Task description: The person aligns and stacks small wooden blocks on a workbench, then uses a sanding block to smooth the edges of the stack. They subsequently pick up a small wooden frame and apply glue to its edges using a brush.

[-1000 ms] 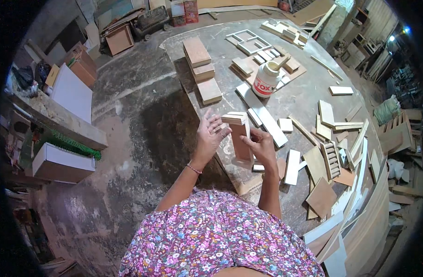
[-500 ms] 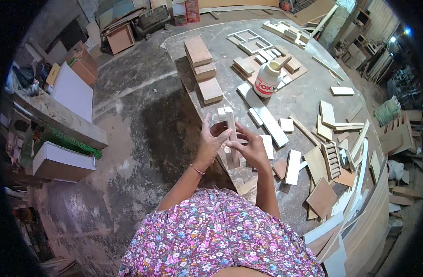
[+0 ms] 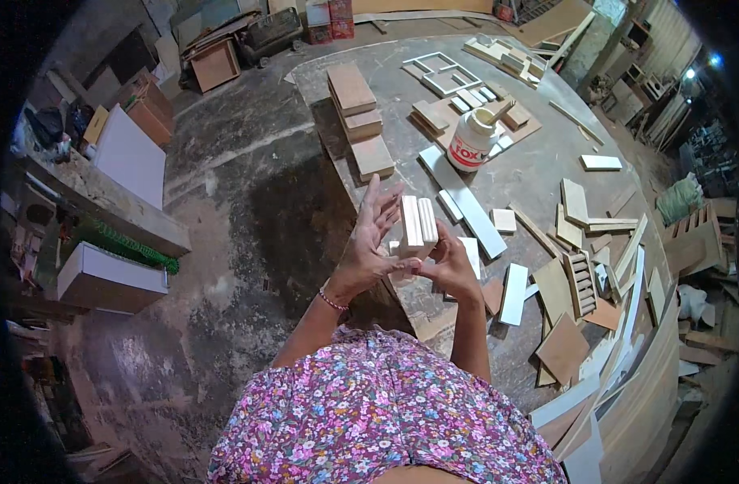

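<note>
The right hand (image 3: 453, 264) clasps a wooden block (image 3: 415, 234) by the left edge of the desk (image 3: 547, 153); the left hand (image 3: 361, 254) spreads beside it. A loose grip could drop it floorward.

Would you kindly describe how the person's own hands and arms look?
The left hand and right hand are ungloved, with no sleeves visible along the forearms. A thin reddish-and-pale bracelet circles the left wrist; the right looks unadorned. The garment is purple, floral-printed.
</note>
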Tool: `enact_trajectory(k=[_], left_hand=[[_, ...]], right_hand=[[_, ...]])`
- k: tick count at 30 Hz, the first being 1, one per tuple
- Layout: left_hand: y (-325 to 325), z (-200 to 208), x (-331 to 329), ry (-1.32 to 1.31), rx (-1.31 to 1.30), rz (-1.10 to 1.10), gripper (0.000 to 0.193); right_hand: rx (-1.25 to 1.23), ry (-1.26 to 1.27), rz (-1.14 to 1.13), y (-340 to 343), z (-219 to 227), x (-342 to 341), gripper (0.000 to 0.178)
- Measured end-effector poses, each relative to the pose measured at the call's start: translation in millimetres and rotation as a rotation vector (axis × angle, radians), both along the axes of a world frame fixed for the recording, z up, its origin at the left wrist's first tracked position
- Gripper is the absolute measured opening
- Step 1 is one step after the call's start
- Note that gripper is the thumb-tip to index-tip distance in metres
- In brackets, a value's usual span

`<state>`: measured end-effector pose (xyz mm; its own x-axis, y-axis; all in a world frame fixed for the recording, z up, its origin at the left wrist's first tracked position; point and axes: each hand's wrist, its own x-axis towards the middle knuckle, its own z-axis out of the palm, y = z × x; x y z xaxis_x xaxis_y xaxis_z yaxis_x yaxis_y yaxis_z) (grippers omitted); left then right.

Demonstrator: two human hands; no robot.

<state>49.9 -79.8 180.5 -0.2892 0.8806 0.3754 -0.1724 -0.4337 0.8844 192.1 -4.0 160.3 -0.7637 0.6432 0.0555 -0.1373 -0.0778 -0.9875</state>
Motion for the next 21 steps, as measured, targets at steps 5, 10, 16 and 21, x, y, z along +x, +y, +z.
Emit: enact_trajectory(k=[5,10,16,21], left_hand=[[-5.6,9.6,3.2,0.022,-0.068,-0.007,0.117],[-7.4,8.7,3.1,0.012,-0.109,-0.003,0.115],[-7.9,10.1,0.6,0.043,-0.114,-0.054,0.118],[-8.2,7.6,-0.7,-0.035,-0.085,-0.149,0.119]], right_hand=[[0.099,-0.016,0.031,0.3,-8.6,-3.8,0.089],[0.147,0.086,0.07,-2.3,11.5,-1.1,0.101],[0.081,0.18,0.097,-0.5,12.7,2.7,0.094],[0.097,0.197,0.077,1.2,9.1,4.5,0.086]])
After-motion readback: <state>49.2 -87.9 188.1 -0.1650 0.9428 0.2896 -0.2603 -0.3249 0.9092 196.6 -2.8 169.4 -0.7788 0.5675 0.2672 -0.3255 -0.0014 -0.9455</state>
